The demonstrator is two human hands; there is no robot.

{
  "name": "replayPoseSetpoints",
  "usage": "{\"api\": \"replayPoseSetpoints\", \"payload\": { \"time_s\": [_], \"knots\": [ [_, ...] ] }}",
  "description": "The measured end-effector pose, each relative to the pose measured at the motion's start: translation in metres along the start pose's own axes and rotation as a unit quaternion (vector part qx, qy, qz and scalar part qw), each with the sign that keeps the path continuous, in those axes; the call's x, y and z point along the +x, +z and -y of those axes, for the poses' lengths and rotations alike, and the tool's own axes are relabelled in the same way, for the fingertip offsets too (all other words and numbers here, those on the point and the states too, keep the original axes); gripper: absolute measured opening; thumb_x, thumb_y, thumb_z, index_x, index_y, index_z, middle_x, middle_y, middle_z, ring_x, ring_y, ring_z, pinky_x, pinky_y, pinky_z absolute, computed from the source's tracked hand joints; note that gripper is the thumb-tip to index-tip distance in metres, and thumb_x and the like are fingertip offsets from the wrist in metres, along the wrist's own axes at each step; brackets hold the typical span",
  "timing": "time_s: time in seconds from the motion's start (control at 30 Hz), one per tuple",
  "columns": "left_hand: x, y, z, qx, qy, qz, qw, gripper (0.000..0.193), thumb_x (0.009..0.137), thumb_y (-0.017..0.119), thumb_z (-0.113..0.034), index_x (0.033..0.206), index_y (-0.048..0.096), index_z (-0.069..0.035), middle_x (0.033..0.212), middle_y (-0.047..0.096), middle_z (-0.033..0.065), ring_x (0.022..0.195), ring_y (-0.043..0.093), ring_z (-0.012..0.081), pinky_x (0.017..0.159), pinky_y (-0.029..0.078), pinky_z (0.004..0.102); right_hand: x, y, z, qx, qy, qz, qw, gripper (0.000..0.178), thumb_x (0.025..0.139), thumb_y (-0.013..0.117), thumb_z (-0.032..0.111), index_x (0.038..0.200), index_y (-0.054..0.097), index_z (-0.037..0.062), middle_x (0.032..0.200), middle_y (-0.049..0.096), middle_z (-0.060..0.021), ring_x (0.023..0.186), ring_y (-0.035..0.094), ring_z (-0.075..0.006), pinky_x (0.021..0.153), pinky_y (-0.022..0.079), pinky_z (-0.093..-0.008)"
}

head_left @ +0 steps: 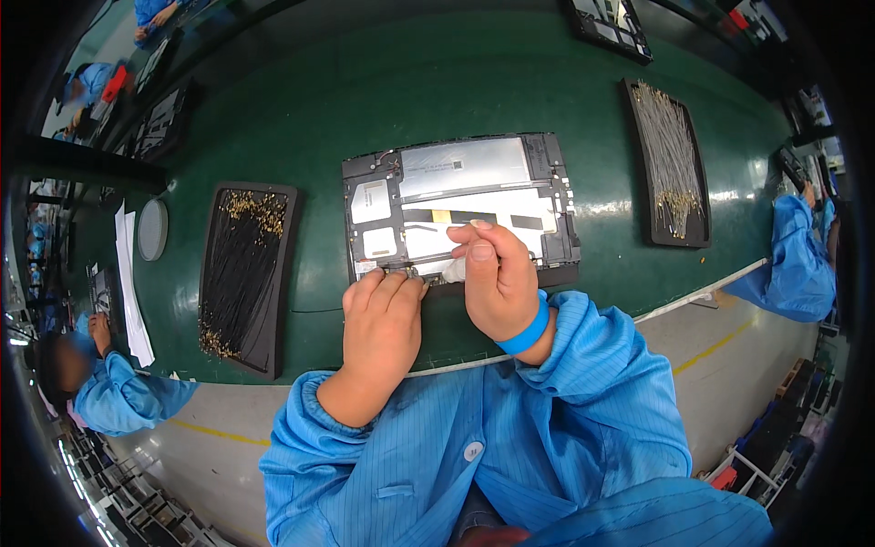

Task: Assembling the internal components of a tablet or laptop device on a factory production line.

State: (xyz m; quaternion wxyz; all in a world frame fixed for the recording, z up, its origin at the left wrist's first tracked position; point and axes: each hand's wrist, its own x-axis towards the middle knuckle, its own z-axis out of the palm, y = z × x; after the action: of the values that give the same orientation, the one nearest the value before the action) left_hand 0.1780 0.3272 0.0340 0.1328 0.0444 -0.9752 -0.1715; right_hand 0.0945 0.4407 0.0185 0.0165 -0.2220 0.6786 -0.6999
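An opened tablet-like device (465, 169) lies on the green table in front of me, its inside facing up with a large silver battery and white panels. My left hand (383, 319) is closed at its near left edge, fingertips bent down onto it. A thin black cable (317, 311) runs out from under that hand onto the table; the fingers hide its other end. My right hand (501, 283), with a blue wristband (527, 334), hovers over the near middle of the device. Its thumb and forefinger are pinched; what they hold, if anything, is hidden. Something whitish shows beside its fingers.
To the left stands a black tray (284, 273) of black cables with gold ends. A second tray (705, 182) with grey cables is on the right. White paper (133, 292) and a round lid (152, 230) lie far left. Other people in blue work at both sides.
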Motion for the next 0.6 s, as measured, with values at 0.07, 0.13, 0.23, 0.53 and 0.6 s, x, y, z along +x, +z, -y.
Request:
{"api": "replayPoseSetpoints", "payload": {
  "time_s": [0.07, 0.13, 0.23, 0.53, 0.6],
  "knots": [
    [0.000, 0.000, 0.000, -0.007, -0.002, 0.002, 1.000, 0.018, 0.067, 0.058, -0.007, 0.085, 0.057, -0.007, 0.089, 0.055, 0.0073, 0.088, 0.047, 0.0258, 0.078, 0.035, 0.0358, 0.000, -0.001, 0.000, -0.004, 0.000, -0.003, 1.000, 0.019, 0.084, 0.044, 0.012, 0.097, 0.044, -0.0014, 0.086, 0.058, -0.0155, 0.073, 0.057, -0.0236, 0.064, 0.046, -0.0294],
    [0.000, 0.001, 0.001, -0.006, -0.003, 0.003, 1.000, 0.018, 0.067, 0.058, -0.007, 0.085, 0.057, -0.007, 0.089, 0.055, 0.0074, 0.088, 0.047, 0.0259, 0.078, 0.035, 0.0359, 0.000, -0.001, 0.000, -0.011, -0.013, 0.013, 1.000, 0.018, 0.084, 0.044, 0.012, 0.095, 0.045, -0.0015, 0.085, 0.058, -0.0155, 0.072, 0.057, -0.0240, 0.064, 0.046, -0.0295],
    [-0.001, 0.001, 0.002, -0.003, -0.005, 0.005, 1.000, 0.018, 0.068, 0.058, -0.007, 0.085, 0.057, -0.007, 0.089, 0.055, 0.0076, 0.088, 0.047, 0.0261, 0.078, 0.035, 0.0361, 0.000, 0.001, -0.003, -0.019, -0.026, 0.016, 0.999, 0.017, 0.083, 0.045, 0.011, 0.095, 0.045, -0.0015, 0.084, 0.058, -0.0157, 0.071, 0.057, -0.0249, 0.064, 0.046, -0.0296],
    [-0.006, 0.001, 0.004, 0.001, -0.005, 0.022, 1.000, 0.028, 0.064, 0.056, -0.004, 0.091, 0.055, -0.005, 0.094, 0.054, 0.0091, 0.092, 0.046, 0.0282, 0.081, 0.034, 0.0376, 0.021, 0.008, 0.024, -0.192, -0.168, 0.242, 0.936, 0.016, 0.071, 0.057, 0.009, 0.084, 0.054, 0.0016, 0.071, 0.055, -0.0114, 0.064, 0.055, -0.0238, 0.057, 0.045, -0.0301],
    [-0.008, 0.000, 0.001, 0.009, -0.007, 0.014, 1.000, 0.030, 0.062, 0.056, -0.004, 0.092, 0.055, -0.005, 0.094, 0.053, 0.0093, 0.093, 0.046, 0.0286, 0.082, 0.033, 0.0381, 0.018, 0.010, 0.022, -0.186, -0.181, 0.232, 0.938, 0.019, 0.069, 0.058, 0.010, 0.085, 0.053, 0.0017, 0.071, 0.055, -0.0110, 0.062, 0.054, -0.0256, 0.056, 0.046, -0.0327]
  ]
}}
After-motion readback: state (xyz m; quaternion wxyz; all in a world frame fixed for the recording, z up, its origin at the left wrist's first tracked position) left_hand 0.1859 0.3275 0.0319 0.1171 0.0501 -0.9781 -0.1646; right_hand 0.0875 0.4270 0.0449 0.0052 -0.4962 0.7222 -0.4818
